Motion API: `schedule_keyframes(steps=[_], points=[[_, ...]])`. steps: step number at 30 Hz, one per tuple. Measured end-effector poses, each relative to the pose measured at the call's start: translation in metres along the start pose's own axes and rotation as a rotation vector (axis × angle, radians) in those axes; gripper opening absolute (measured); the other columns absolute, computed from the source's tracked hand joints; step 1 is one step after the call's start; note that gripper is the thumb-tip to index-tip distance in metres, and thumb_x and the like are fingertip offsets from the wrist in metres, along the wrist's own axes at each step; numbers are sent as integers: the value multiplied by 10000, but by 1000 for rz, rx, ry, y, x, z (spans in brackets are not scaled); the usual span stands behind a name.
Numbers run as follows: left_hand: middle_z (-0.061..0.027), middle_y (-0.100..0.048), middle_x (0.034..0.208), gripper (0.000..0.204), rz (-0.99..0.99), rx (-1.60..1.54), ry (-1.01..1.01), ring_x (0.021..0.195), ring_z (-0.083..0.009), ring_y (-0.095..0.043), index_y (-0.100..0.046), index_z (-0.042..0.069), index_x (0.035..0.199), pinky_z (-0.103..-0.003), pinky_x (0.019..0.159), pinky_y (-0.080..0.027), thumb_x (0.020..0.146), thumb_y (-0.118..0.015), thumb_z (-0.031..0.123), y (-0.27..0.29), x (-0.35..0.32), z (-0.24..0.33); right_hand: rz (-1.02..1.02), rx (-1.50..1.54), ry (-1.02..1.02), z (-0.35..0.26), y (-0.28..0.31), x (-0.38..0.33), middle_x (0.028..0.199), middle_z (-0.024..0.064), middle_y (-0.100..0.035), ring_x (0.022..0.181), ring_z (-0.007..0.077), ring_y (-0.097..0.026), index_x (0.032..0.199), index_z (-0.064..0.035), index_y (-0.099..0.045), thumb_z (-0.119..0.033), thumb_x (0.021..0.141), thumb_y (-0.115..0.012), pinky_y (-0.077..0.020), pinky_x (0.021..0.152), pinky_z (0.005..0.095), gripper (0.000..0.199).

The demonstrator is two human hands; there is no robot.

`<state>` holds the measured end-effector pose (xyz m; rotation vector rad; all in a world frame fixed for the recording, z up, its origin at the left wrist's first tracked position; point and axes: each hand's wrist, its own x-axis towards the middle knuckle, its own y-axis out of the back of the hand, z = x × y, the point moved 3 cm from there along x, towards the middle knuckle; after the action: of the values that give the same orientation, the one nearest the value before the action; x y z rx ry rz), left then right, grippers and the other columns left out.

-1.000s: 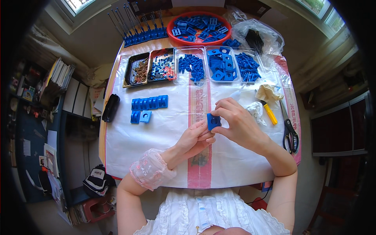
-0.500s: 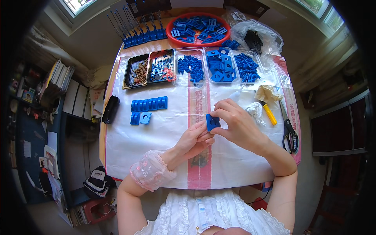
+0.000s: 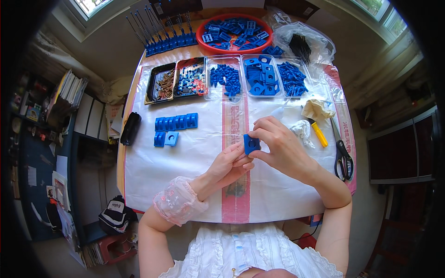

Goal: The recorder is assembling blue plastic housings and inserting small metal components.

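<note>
Plainly, the table (image 3: 121,169) is the biggest thing here, reaching under both hands and well out to either side, with a pale sheet (image 3: 157,190) over its top, perhaps to guard the surface. Far beyond the hands sits a red basin (image 3: 222,52) heaped with blue pieces, its rim probably keeping the pile from spreading. A clear plastic bag (image 3: 325,44) lies beside it, beyond the right hand. Nearer, a row of trays (image 3: 213,94) crosses ahead of both hands, each with its own sort of part, seemingly so that kinds stay unmixed and within reach.

The right hand (image 3: 276,141) pinches a small blue plate between thumb and forefinger, leaving the face in view, probably for fine control. The left hand (image 3: 231,162) is half curled against the plate's lower left side, seemingly steadying it; whether it grips anything is hidden.

To the right of the right hand lie black-handled scissors (image 3: 343,162) and a yellow-handled tool (image 3: 319,135), apart from the work yet handy. Left of the left hand and a little beyond, blue blocks (image 3: 176,122) stand in a neat line, likely for easy counting. Smallest, the blue plate (image 3: 248,148) is up between the hands, its round hole facing the wearer.
</note>
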<state>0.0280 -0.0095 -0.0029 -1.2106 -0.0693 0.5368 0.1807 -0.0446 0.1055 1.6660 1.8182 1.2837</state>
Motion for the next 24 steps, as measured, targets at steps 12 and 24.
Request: schedule_keyframes(steps=[12,24], points=[[81,-375,696,216,25,30,2,589,-25,-306,-556,67,1116,-246,673,-372,1114,-460,261,-5,0,1,-8,0,-6,2,0,-1,1011,127,-623,1051,299,-584,970,20,-684,-83,702,-802,-502,925,396,310],[66,-462,763,230,-48,62,-30,579,-21,-313,-534,69,1245,-227,668,-380,1122,-451,246,3,1,1,-21,-12,-22,3,0,-3,1012,123,-651,1052,287,-601,996,15,-719,-120,725,-816,-499,934,394,319]])
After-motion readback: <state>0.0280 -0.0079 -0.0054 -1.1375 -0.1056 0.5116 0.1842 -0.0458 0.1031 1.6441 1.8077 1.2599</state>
